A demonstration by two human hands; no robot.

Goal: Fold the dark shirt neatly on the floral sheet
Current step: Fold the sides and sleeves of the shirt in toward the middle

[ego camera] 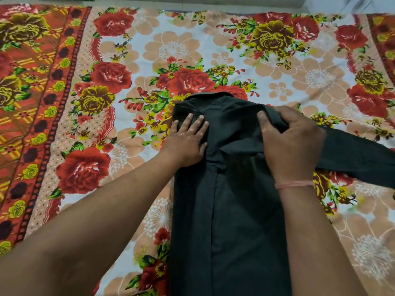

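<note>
The dark shirt [233,201] lies lengthwise on the floral sheet [132,60], collar end away from me, its left side folded in to a straight edge. My left hand [188,139] rests flat with fingers spread on the shirt's upper left part, near the shoulder. My right hand [292,137] is closed on the fabric at the right shoulder, where one sleeve [361,159] trails out to the right across the sheet. A pink thread circles my right wrist.
The sheet spreads wide on all sides, with a red and orange patterned border [32,103] on the left. A pale floor strip [192,2] shows past the sheet's far edge.
</note>
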